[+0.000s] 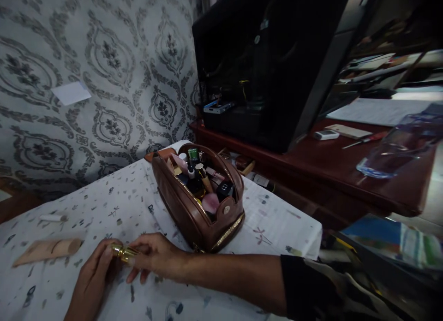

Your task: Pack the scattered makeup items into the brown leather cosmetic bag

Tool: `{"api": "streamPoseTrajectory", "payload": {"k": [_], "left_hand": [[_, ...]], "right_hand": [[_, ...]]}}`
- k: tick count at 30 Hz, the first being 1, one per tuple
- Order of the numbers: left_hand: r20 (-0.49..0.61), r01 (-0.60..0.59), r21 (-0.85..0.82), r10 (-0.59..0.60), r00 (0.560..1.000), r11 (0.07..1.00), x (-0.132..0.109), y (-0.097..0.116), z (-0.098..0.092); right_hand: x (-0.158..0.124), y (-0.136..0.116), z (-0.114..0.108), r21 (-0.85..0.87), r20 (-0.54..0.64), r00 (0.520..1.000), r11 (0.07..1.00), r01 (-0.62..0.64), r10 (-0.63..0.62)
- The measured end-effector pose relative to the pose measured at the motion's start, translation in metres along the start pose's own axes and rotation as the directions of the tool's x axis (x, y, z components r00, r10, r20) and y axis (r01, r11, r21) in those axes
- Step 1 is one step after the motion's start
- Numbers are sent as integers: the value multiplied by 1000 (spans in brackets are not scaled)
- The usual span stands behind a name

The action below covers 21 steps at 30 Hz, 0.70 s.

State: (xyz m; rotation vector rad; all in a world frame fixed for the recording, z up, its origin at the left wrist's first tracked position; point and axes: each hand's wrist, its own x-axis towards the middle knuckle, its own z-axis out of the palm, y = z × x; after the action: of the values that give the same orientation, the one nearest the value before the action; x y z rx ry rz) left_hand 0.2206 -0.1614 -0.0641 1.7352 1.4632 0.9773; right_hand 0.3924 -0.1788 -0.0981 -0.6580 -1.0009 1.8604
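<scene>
A small shiny gold cosmetic tube (123, 253) is held above the table between my two hands; its exact kind is not clear. My left hand (98, 264) pinches one end with thumb and fingers. At the other end, my right hand (157, 255) closes its fingertips around it. Just beyond my right hand stands a brown leather makeup bag (180, 212), unzipped and full of cosmetics. Among them are a pink sponge (210, 203), a black box (224, 190) and a green-capped item (193, 154). A beige squeeze tube (48, 251) lies left of my left hand.
A white cloth with small prints (128, 201) covers the table. A slim white stick (52, 217) lies at the left. Behind the bag stands a large black screen-like panel (266, 72) on a red-brown desk (387, 173). Clear plastic goggles or packaging (377, 166) rests there.
</scene>
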Motion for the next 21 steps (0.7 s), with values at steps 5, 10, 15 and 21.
{"api": "streamPoseTrajectory", "payload": {"k": [5, 10, 15, 21], "left_hand": [[12, -12, 12, 12, 1000, 1000, -2, 0, -1], [92, -44, 6, 43, 995, 999, -1, -9, -6], [0, 43, -105, -44, 999, 994, -3, -10, -2], [29, 159, -293, -158, 987, 943, 0, -13, 1]], "right_hand": [[-11, -6, 0, -401, -96, 978, 906, 133, -186], [-17, -13, 1, -634, -87, 963, 760, 144, -255], [-15, -15, 1, -624, -128, 966, 775, 96, -223], [-17, -17, 2, -647, -125, 968, 758, 87, -218]]}}
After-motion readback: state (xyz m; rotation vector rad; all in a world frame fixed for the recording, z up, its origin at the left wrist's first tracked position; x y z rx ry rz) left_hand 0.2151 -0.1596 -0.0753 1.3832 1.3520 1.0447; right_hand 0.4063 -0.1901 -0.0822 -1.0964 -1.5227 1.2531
